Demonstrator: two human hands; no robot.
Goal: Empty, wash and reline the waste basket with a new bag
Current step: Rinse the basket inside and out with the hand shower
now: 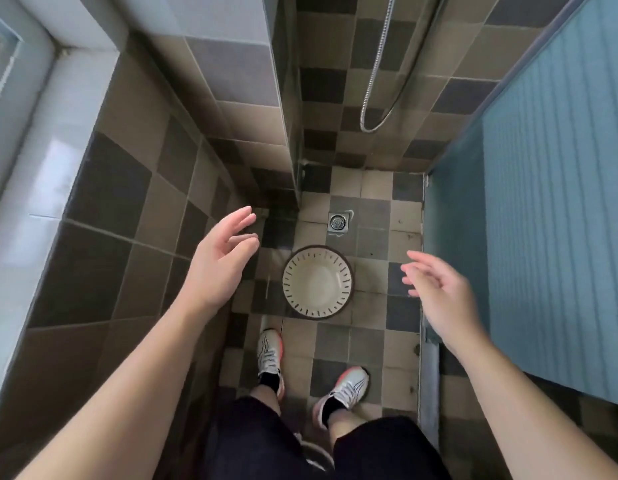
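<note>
Below, the waste basket (317,282) stands upright on the floor, mouth up, just short of the drain (337,222). Left hand (219,259) and right hand (439,292) flank it above, fingers spread, empty; left looks marginally nearer.

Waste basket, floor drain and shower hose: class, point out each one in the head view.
waste basket (317,284): head view, inside of its cream bottom.
floor drain (337,222): head view, middle of the round metal grate.
shower hose (376,74): head view, its hanging metal length.
</note>
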